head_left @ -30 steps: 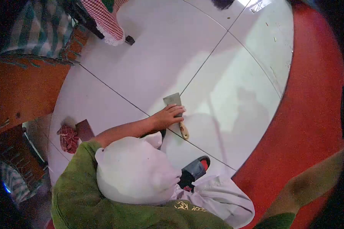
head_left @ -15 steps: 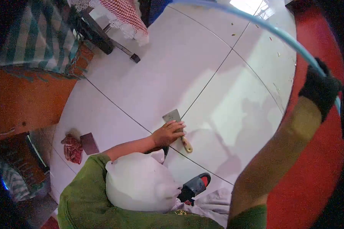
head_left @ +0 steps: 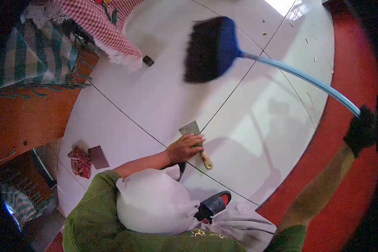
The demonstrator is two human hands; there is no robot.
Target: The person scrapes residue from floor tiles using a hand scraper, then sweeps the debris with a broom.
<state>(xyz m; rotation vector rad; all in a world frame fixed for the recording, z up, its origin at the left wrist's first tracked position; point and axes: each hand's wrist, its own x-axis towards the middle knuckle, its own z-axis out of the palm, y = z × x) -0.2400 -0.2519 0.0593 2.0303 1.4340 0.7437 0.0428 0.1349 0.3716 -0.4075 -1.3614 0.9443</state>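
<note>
My left hand is closed over a scraper, its fingers across the neck between the flat metal blade and the pale, worn handle. On the right, my right hand, in a black glove, grips the light blue pole of a broom. The broom's dark blue head, with black bristles facing left, appears over the white tiles at the top middle, slightly blurred.
White tiles meet a red floor strip at right; small scraps lie on the tiles. A red patterned cloth and a brown rectangular piece lie left, near wooden furniture. A black slipper shows below.
My right hand has moved down and slightly right. The broom head has come into view from the top edge. My left hand and the scraper stay in place.
</note>
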